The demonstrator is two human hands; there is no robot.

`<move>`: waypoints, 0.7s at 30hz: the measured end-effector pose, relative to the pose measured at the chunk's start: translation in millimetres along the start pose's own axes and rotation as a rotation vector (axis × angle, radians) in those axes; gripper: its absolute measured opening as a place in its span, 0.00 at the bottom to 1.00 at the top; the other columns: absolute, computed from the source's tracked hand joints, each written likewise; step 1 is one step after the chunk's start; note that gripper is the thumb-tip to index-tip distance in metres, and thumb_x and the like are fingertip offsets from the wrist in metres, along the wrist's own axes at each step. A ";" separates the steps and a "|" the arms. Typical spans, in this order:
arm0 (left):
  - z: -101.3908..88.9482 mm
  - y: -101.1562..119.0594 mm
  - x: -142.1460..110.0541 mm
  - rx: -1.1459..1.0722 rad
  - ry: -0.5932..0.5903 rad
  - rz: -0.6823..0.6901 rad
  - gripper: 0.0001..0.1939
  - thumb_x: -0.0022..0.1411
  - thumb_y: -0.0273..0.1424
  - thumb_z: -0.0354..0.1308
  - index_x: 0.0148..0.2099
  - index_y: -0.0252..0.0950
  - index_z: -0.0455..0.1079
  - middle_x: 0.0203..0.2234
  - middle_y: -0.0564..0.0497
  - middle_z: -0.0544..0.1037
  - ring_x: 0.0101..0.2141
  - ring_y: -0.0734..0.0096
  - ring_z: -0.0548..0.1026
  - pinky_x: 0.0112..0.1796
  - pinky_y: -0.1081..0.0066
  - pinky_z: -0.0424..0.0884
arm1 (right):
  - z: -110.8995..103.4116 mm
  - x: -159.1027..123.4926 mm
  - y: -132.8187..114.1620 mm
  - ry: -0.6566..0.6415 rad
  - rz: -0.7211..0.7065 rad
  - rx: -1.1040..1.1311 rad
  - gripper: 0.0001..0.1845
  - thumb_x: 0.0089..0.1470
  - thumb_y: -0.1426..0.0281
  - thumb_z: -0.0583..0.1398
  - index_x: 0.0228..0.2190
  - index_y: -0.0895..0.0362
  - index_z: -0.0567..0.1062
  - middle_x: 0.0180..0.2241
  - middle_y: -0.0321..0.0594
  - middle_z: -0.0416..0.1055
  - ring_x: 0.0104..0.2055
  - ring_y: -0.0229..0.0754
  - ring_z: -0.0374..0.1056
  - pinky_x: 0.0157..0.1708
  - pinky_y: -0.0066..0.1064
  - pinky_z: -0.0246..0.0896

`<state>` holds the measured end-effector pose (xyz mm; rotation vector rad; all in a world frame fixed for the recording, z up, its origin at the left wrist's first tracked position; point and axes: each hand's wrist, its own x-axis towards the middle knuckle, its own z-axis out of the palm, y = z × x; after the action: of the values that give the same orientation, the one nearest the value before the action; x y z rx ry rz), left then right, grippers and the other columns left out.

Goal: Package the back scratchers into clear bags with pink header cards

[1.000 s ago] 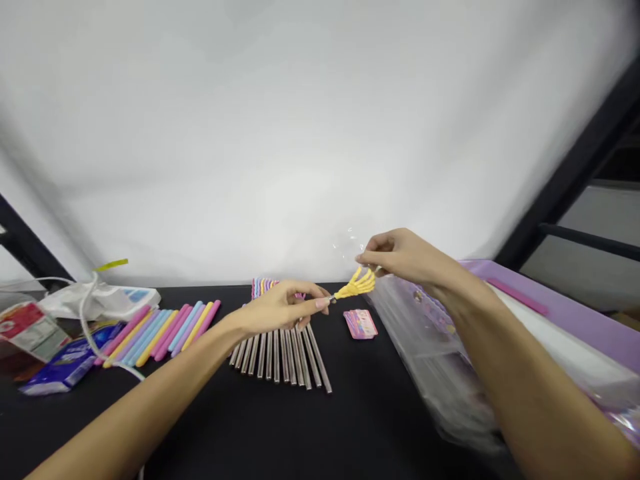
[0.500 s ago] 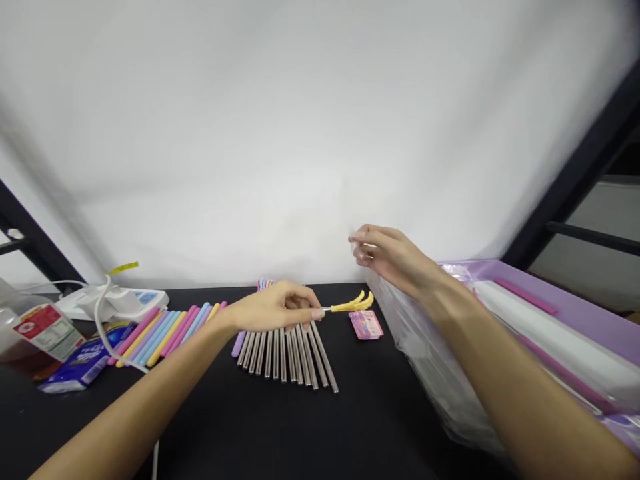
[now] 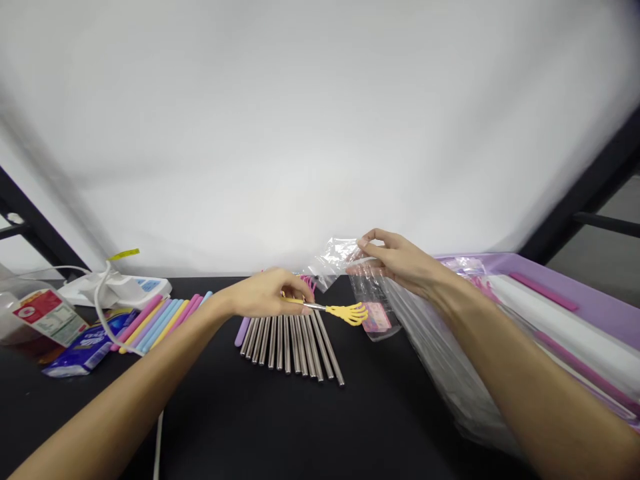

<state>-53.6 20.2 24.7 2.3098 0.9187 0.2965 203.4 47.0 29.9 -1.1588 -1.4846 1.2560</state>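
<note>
Black tabletop (image 3: pixel 300 427), white backdrop (image 3: pixel 300 133); clear bag (image 3: pixel 336 253) now showing
Left hand (image 3: pixel 273 293) pinches yellow-headed scratcher (image 3: pixel 346 313) over the metal rods (image 3: pixel 287 347); right hand (image 3: pixel 397 260) pinches the bag (not discernible half a second ago), so neither is free

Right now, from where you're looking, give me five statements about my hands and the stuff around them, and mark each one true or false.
1. The left hand holds a yellow hand-shaped scratcher. True.
2. The right hand holds nothing. False: the right hand pinches a clear plastic bag.
3. Several metal rods lie side by side on the black table. True.
4. The blue packet lies to the right of the metal rods. False: the blue packet lies to their left.
5. A purple bin stands on the right side. True.
</note>
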 end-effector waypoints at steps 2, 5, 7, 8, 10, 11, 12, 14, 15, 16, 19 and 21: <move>1.0 0.2 0.2 0.013 -0.001 0.014 0.11 0.61 0.35 0.59 0.39 0.33 0.76 0.26 0.54 0.73 0.26 0.77 0.66 0.28 0.76 0.61 | 6.1 -4.2 -2.7 -0.018 0.044 -0.017 0.09 0.62 0.61 0.56 0.37 0.53 0.64 0.32 0.45 0.78 0.30 0.46 0.77 0.34 0.43 0.75; 2.7 1.5 1.1 0.067 0.027 0.028 0.09 0.61 0.35 0.59 0.36 0.34 0.76 0.24 0.55 0.71 0.25 0.78 0.63 0.27 0.76 0.58 | 15.3 -7.6 -4.9 -0.034 0.051 -0.003 0.11 0.64 0.58 0.53 0.39 0.52 0.61 0.30 0.45 0.78 0.30 0.47 0.77 0.32 0.43 0.76; 3.3 2.1 1.8 0.104 0.052 0.021 0.10 0.61 0.36 0.59 0.36 0.34 0.76 0.24 0.55 0.71 0.25 0.77 0.63 0.27 0.75 0.58 | 18.4 -7.6 -3.8 -0.036 0.034 0.048 0.12 0.62 0.58 0.56 0.40 0.53 0.63 0.31 0.44 0.78 0.32 0.44 0.77 0.38 0.41 0.75; 3.4 2.0 2.0 0.115 0.067 0.016 0.11 0.61 0.36 0.59 0.36 0.34 0.77 0.25 0.54 0.72 0.25 0.77 0.63 0.28 0.75 0.58 | 18.8 -7.2 -2.6 -0.047 0.033 0.069 0.12 0.60 0.60 0.59 0.39 0.53 0.64 0.32 0.44 0.79 0.34 0.43 0.77 0.41 0.39 0.74; 3.3 0.7 2.3 0.121 0.095 0.006 0.12 0.61 0.36 0.58 0.38 0.34 0.77 0.28 0.52 0.75 0.27 0.76 0.65 0.29 0.74 0.59 | 17.5 -6.2 0.1 -0.104 0.046 0.075 0.15 0.52 0.64 0.67 0.38 0.56 0.70 0.33 0.44 0.79 0.36 0.41 0.76 0.44 0.34 0.72; 3.1 -0.4 2.2 0.121 0.107 0.002 0.12 0.62 0.36 0.58 0.39 0.34 0.77 0.29 0.52 0.76 0.28 0.75 0.66 0.30 0.74 0.60 | 16.3 -5.8 1.5 -0.155 0.060 0.060 0.16 0.47 0.66 0.70 0.36 0.58 0.73 0.33 0.44 0.79 0.36 0.41 0.76 0.43 0.33 0.71; 2.8 -1.6 2.0 0.122 0.116 -0.003 0.12 0.62 0.36 0.57 0.41 0.35 0.78 0.29 0.52 0.76 0.28 0.75 0.66 0.30 0.74 0.60 | 14.8 -5.4 2.7 -0.214 0.077 0.037 0.16 0.43 0.68 0.71 0.34 0.59 0.76 0.32 0.44 0.79 0.36 0.42 0.76 0.42 0.32 0.71; 1.8 -4.3 1.4 0.131 0.129 -0.011 0.14 0.63 0.37 0.56 0.42 0.35 0.78 0.27 0.52 0.75 0.27 0.76 0.64 0.29 0.74 0.59 | 12.1 -5.2 4.2 -0.302 0.085 -0.024 0.15 0.38 0.69 0.73 0.30 0.60 0.79 0.30 0.43 0.79 0.34 0.42 0.75 0.40 0.33 0.70; 1.3 -5.4 1.1 0.135 0.132 -0.009 0.14 0.63 0.38 0.56 0.42 0.35 0.78 0.26 0.53 0.75 0.26 0.76 0.64 0.28 0.74 0.59 | 11.0 -5.3 4.4 -0.321 0.077 -0.054 0.14 0.36 0.69 0.73 0.28 0.60 0.80 0.29 0.42 0.78 0.33 0.43 0.74 0.39 0.34 0.70; 0.7 -6.4 0.8 0.138 0.135 -0.007 0.15 0.63 0.39 0.55 0.42 0.35 0.78 0.25 0.53 0.74 0.25 0.76 0.63 0.27 0.74 0.58 | 10.4 -5.6 4.3 -0.333 0.063 -0.084 0.13 0.36 0.70 0.73 0.27 0.60 0.80 0.29 0.42 0.78 0.34 0.43 0.74 0.40 0.34 0.69; -0.8 -7.9 0.0 0.150 0.148 -0.007 0.15 0.63 0.39 0.56 0.42 0.35 0.78 0.25 0.53 0.74 0.25 0.76 0.64 0.27 0.74 0.57 | 11.6 -7.5 2.2 -0.329 -0.032 -0.161 0.11 0.39 0.68 0.72 0.26 0.59 0.79 0.33 0.43 0.79 0.40 0.46 0.74 0.46 0.37 0.67; -1.3 -7.7 -0.5 0.163 0.148 -0.007 0.14 0.62 0.38 0.56 0.41 0.35 0.78 0.26 0.53 0.76 0.26 0.76 0.66 0.28 0.74 0.59 | 14.8 -8.6 0.8 -0.280 -0.091 -0.165 0.11 0.45 0.65 0.69 0.28 0.57 0.76 0.37 0.44 0.79 0.44 0.47 0.74 0.49 0.40 0.66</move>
<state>-58.7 24.8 20.9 2.4584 1.0587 0.4074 191.0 35.6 26.8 -1.0370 -1.8562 1.2923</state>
